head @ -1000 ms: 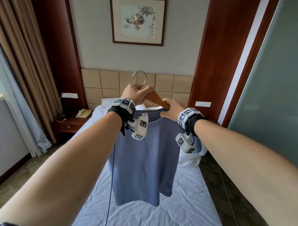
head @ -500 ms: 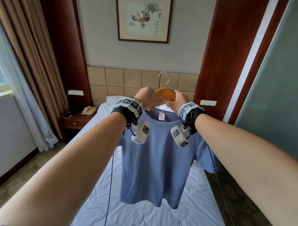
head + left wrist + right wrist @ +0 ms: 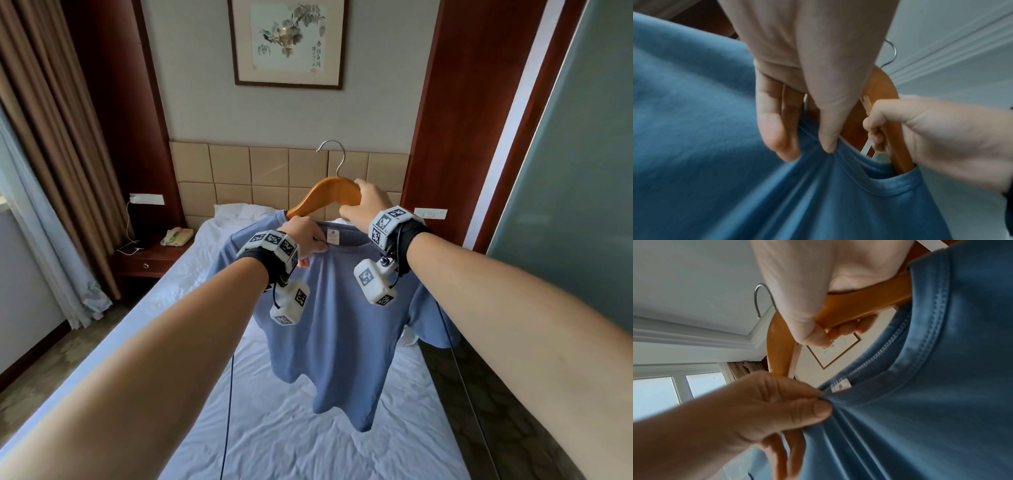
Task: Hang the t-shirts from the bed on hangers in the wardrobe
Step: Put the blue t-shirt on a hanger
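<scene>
Fingers (image 3: 816, 408) pinching t-shirt (image 3: 342, 325) collar, others around hanger (image 3: 325, 195).

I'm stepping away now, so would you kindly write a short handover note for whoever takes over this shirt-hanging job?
Left hand: pinches the front collar of the blue cotton t-shirt.
Right hand: grips the right arm of the orange wooden hanger with a metal hook.
Position: both held up over the white-sheeted bed.
Done: hanger's right arm is inside the neck opening.
Left: the hanger's left arm is bare above the collar; seat that shoulder, then hang it in the wardrobe, not in view.
</scene>
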Demonstrator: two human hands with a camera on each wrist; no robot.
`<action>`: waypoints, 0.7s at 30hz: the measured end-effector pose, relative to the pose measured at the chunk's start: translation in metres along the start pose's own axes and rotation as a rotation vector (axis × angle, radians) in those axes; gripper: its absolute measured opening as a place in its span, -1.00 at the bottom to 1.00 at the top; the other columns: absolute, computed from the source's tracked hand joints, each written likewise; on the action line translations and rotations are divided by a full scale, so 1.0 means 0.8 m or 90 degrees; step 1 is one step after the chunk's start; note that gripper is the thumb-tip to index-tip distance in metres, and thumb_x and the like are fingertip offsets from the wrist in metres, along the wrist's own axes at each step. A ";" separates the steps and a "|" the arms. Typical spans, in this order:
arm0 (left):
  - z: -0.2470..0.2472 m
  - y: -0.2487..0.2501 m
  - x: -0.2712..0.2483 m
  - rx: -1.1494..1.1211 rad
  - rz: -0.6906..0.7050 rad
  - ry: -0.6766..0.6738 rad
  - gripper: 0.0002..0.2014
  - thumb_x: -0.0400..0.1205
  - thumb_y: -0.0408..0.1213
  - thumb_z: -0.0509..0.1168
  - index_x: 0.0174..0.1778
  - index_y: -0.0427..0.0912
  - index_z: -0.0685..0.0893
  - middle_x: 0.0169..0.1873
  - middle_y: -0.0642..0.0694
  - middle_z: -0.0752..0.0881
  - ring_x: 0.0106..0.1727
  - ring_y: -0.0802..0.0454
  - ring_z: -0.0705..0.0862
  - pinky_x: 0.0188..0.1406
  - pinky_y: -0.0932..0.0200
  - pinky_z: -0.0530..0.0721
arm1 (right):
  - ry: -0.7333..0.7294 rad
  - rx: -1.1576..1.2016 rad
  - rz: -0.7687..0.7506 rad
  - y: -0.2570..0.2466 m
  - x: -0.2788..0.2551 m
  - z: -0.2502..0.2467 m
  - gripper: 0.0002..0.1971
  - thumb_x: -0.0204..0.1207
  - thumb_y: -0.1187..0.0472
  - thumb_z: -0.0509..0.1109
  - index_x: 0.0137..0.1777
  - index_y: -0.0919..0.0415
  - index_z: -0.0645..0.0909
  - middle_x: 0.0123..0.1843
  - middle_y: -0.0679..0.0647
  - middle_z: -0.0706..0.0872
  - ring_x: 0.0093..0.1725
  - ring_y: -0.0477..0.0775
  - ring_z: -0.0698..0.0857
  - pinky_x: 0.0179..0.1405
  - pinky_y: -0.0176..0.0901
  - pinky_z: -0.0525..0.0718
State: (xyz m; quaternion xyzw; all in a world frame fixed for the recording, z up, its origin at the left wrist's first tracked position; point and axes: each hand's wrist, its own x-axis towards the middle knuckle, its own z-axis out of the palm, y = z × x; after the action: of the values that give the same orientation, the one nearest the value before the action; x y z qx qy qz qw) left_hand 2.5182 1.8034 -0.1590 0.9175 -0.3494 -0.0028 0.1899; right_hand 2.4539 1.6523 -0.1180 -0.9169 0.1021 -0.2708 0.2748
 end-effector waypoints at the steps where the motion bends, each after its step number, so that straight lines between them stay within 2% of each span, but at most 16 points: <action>1: -0.001 0.003 0.002 -0.011 0.015 0.006 -0.84 0.63 -0.17 0.37 -0.27 0.07 0.76 -0.57 0.03 0.72 -0.46 0.03 0.77 -0.40 0.25 0.61 | -0.005 -0.012 -0.001 0.004 -0.001 -0.001 -0.77 0.35 0.21 0.45 -0.01 0.17 0.56 -0.25 0.03 0.65 -0.23 0.14 0.64 -0.30 -0.12 0.54; 4: -0.003 0.011 0.007 -0.042 0.039 0.011 -0.74 0.63 -0.20 0.35 -0.40 0.12 0.70 -0.59 0.01 0.72 -0.46 0.01 0.78 -0.31 0.24 0.66 | -0.025 -0.036 0.006 0.016 -0.004 -0.002 -0.77 0.38 0.20 0.46 0.02 0.15 0.58 -0.18 0.05 0.70 -0.18 0.16 0.66 -0.29 -0.16 0.47; 7: -0.001 0.017 0.006 -0.081 0.030 0.004 -0.77 0.61 -0.23 0.34 -0.36 0.06 0.73 -0.57 -0.09 0.74 -0.49 -0.02 0.78 -0.26 0.19 0.76 | -0.044 -0.035 0.016 0.027 -0.005 -0.006 -0.74 0.37 0.20 0.47 0.06 0.12 0.59 -0.08 0.06 0.73 -0.11 0.18 0.68 -0.18 -0.13 0.53; 9: 0.000 0.020 0.004 -0.118 0.033 0.021 -0.79 0.60 -0.25 0.35 -0.36 -0.02 0.75 -0.55 -0.11 0.75 -0.48 -0.05 0.79 -0.30 0.17 0.77 | -0.045 -0.036 0.025 0.033 -0.005 -0.010 -0.72 0.36 0.19 0.47 0.07 0.14 0.60 -0.08 0.07 0.74 -0.10 0.20 0.71 -0.14 -0.08 0.63; 12: 0.001 0.019 0.005 -0.213 0.022 0.098 -0.78 0.58 -0.26 0.36 -0.37 -0.15 0.78 -0.49 -0.06 0.79 -0.49 -0.04 0.77 -0.40 0.11 0.77 | -0.031 -0.019 0.039 0.043 -0.007 -0.016 -0.69 0.34 0.19 0.47 0.11 0.12 0.62 -0.08 0.06 0.74 -0.10 0.18 0.71 -0.07 -0.05 0.69; 15: 0.004 0.014 0.006 -0.263 -0.060 0.270 -0.77 0.55 -0.23 0.32 -0.38 -0.21 0.74 -0.50 -0.10 0.76 -0.52 -0.01 0.68 -0.46 0.05 0.73 | -0.010 0.014 0.068 0.053 -0.009 -0.025 -0.78 0.33 0.16 0.46 -0.02 0.05 0.61 -0.15 0.02 0.73 -0.15 0.15 0.71 -0.15 -0.09 0.66; 17: 0.005 0.007 0.003 -0.229 -0.132 0.339 -0.81 0.58 -0.15 0.28 -0.28 -0.13 0.69 -0.37 -0.08 0.73 -0.36 -0.03 0.65 -0.35 0.10 0.66 | 0.007 0.040 0.093 0.058 -0.011 -0.032 -0.87 0.31 0.16 0.44 -0.16 0.01 0.56 -0.25 -0.03 0.69 -0.25 0.09 0.67 -0.25 -0.18 0.55; 19: 0.007 0.000 0.001 -0.192 -0.200 0.311 -0.75 0.66 -0.04 0.21 0.02 -0.09 0.70 -0.10 -0.09 0.74 -0.09 -0.12 0.70 -0.07 0.05 0.67 | 0.029 0.059 0.121 0.063 -0.013 -0.039 -0.87 0.30 0.20 0.42 -0.27 0.01 0.51 -0.32 -0.06 0.65 -0.32 0.04 0.63 -0.36 -0.23 0.47; 21: 0.010 -0.008 0.002 -0.183 -0.231 0.277 -0.62 0.71 0.00 0.11 0.20 -0.19 0.66 0.09 -0.21 0.72 0.11 -0.25 0.68 0.14 -0.05 0.64 | 0.048 0.066 0.143 0.067 -0.014 -0.045 -0.87 0.26 0.24 0.41 -0.28 0.04 0.51 -0.32 -0.03 0.67 -0.31 0.07 0.66 -0.40 -0.23 0.49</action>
State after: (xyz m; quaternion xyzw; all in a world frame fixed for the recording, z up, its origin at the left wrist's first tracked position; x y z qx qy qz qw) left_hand 2.5224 1.8038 -0.1686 0.9076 -0.1270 0.1106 0.3846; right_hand 2.4226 1.5952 -0.1278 -0.8735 0.2006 -0.2775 0.3462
